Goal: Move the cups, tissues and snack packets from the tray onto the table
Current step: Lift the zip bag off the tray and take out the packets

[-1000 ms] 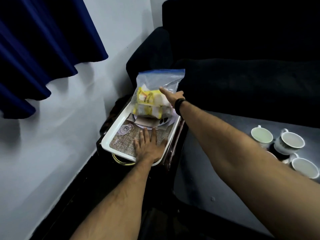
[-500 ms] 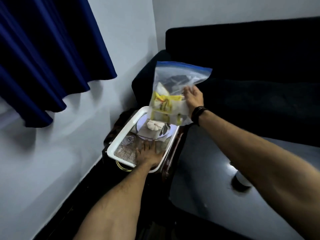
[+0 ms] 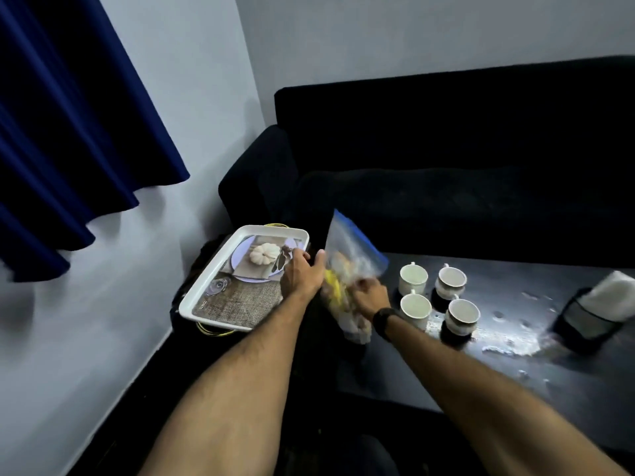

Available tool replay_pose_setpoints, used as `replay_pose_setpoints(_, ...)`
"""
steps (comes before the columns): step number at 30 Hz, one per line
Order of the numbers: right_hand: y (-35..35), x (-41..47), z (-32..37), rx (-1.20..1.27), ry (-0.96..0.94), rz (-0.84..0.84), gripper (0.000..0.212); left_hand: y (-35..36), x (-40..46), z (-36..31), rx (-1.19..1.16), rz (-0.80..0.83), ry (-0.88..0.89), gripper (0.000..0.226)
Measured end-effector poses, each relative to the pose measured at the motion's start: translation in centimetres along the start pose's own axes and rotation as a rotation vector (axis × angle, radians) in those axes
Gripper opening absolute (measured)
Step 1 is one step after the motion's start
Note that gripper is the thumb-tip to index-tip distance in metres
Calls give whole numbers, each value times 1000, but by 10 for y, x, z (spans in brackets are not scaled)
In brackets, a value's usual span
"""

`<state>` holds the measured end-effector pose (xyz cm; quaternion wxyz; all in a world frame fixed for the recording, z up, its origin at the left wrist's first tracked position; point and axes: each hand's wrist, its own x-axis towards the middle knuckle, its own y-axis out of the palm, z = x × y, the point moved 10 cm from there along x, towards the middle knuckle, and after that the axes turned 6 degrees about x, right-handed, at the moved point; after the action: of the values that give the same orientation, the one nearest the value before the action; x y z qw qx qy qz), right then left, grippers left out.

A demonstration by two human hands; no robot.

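Snack bag over counter edge
My right grip was closed on the snack bag; my left grip, fingers curled, held the tray rim beside four cups.

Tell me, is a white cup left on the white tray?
No, the white rectangular tray shows only its printed picture, and all four white ceramic cups stand on the dark table.

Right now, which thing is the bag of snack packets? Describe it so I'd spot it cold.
Find the dark low table in front of the black sofa; at its left edge, beside the white tray, the right hand holds a clear zip bag. Unlike the four white cups just to its right, it is soft, see-through, blue-edged on top, with yellow packets inside.
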<state>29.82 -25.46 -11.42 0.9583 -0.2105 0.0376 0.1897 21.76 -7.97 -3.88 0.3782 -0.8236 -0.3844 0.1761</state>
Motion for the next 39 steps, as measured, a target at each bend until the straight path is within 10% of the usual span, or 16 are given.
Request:
replay_pose_setpoints(10, -3, -44, 4, -108, -165, 135, 32, 25, -27, -42, -10, 245, -115, 104)
replay_pose_setpoints(17, -14, -41, 13, -220, -237, 281, 26, 23, -41, -44, 108, 190, -97, 41)
replay_pose_setpoints(22, -62, -25, 31, 285, -110, 160, 28, 43, -50, -50, -61, 323, -60, 35)
replay_pose_setpoints(39, -71, -38, 54, 175, -125, 316, 27, 65, -68, -46, -347, 502, -69, 27)
